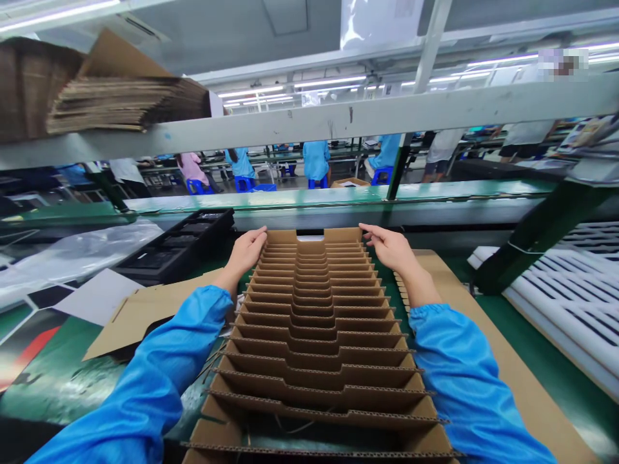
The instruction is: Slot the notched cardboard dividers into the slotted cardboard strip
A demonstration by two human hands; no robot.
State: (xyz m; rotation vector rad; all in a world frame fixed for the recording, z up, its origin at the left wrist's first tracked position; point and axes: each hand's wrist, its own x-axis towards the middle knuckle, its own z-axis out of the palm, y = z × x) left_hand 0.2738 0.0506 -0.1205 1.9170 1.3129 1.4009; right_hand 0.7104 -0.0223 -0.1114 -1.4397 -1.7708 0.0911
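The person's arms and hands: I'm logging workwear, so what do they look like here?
The left sleeve and right sleeve are bright blue, loose, creased and slightly shiny, with gathered cuffs; no markings show on them. The left hand and right hand show no gloves.

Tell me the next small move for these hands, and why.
Probably press gently at both ends of the far cardboard panel to check it sits evenly: the left hand is at its left corner, the right hand at its right, with the slotted divider stretching between the arms.
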